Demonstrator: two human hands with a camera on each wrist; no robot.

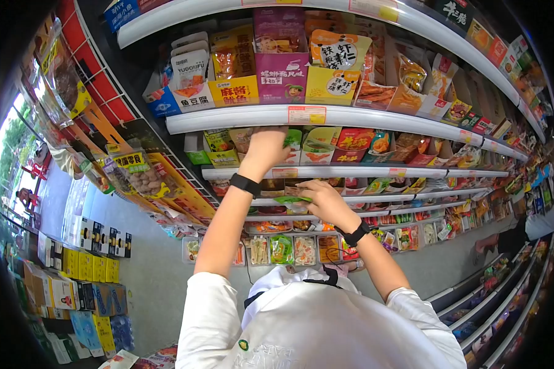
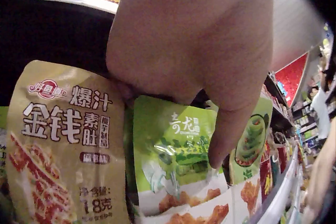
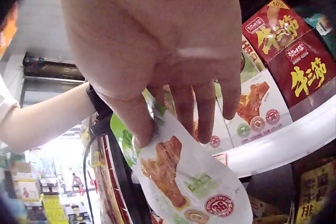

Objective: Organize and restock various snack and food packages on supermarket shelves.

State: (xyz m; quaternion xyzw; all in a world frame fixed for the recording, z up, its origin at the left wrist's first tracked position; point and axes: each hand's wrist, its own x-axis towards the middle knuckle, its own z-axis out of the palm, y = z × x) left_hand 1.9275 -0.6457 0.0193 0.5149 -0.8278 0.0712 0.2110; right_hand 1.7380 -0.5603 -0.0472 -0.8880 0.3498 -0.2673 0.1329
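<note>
My left hand (image 1: 266, 149) reaches into the second shelf, between a gold snack pouch (image 2: 68, 108) and a green-and-white snack pouch (image 2: 168, 155). The thumb (image 2: 226, 134) hangs over the front of the green-and-white pouch. The other fingers go behind the pouches and are mostly hidden, so I cannot tell whether they grip anything. Lower and to the right, my right hand (image 1: 327, 203) pinches a white-and-green snack packet (image 3: 184, 182) with a meat picture, out in front of the shelf. Its thumb lies on the printed face; the other fingers (image 3: 206, 111) extend behind it.
Directly above the left hand runs a white shelf edge (image 1: 326, 115) with price tags. Red pouches (image 1: 354, 140) stand further right on the same shelf. Hanging snack bags (image 1: 135, 172) line a wire rack at left. Clear bins (image 1: 258, 251) stand near the floor.
</note>
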